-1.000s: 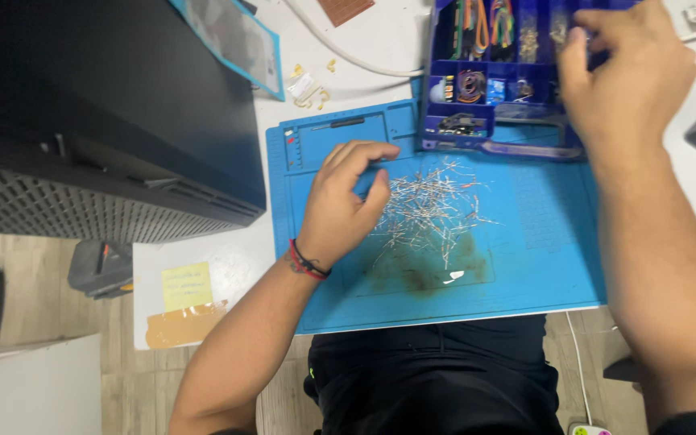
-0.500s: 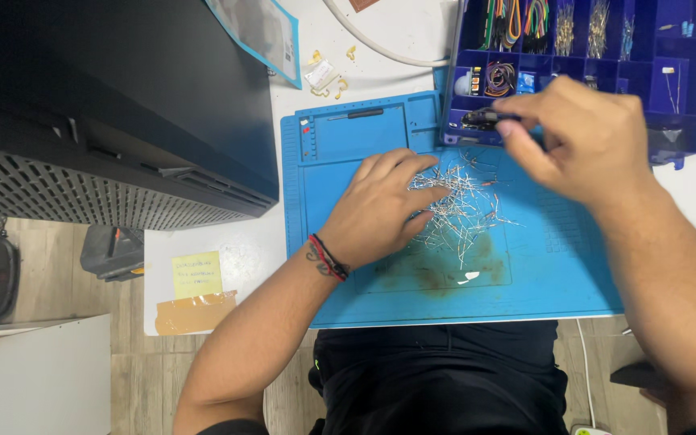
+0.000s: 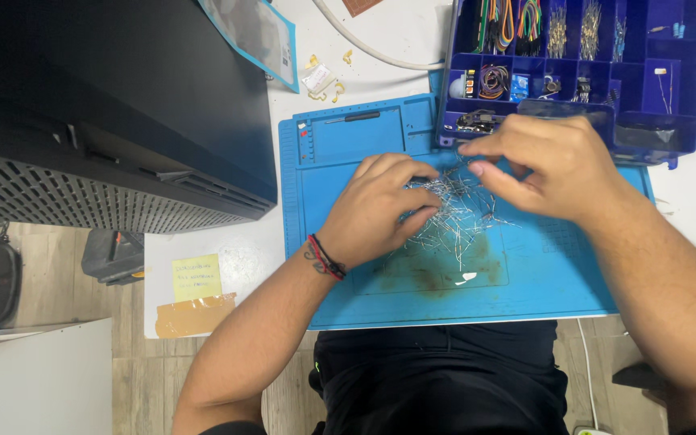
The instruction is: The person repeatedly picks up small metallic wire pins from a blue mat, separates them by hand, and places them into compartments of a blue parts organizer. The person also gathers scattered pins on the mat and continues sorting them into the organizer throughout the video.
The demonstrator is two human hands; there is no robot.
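On the blue mat, our left hand cups the wire pile while right fingers pinch narrowly at its top; we should lift one strand cleanly.

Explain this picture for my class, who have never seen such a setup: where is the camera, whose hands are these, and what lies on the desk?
The camera sits on the person's head, looking down. Both bare hands are their own. The left hand and right hand rest on a heap of thin wire pieces on a blue work mat. Whether either grip holds a wire cannot be told. Beyond the mat stands a dark blue compartment box of small parts. A black case is on the left, with a yellow sticky note near it.
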